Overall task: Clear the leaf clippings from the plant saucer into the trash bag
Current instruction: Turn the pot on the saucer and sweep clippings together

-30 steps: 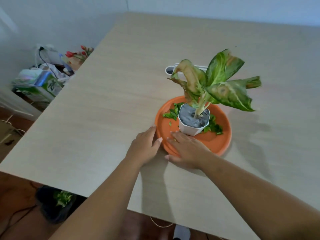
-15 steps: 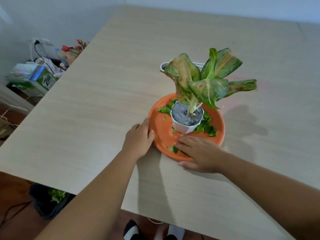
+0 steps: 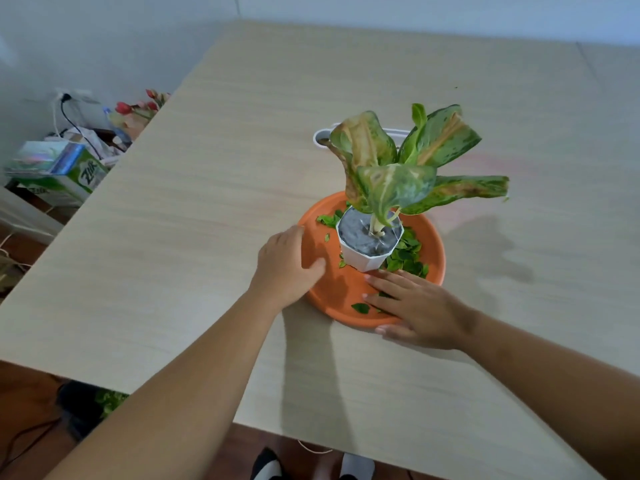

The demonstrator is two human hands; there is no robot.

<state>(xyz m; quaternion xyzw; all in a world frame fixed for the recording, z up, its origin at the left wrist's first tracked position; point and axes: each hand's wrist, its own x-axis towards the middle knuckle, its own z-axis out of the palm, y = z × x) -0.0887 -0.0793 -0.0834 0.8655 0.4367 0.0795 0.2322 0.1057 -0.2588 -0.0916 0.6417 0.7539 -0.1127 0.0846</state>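
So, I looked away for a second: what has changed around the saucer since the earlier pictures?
The left hand has slid its thumb over the left rim of the saucer and now grips it. The right hand, flat, has reached further in, and a few leaf clippings now lie at the near side by its fingers. The white pot still stands in the saucer.

The table (image 3: 207,237) edge hides most of the trash bag (image 3: 74,407) below.

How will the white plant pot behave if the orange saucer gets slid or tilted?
Probably top-heavy: tall broad leaves rise above the small white pot, so it may tip. It seems loose on the smooth orange saucer, so it could slide. The leaf clippings look light and would likely scatter.
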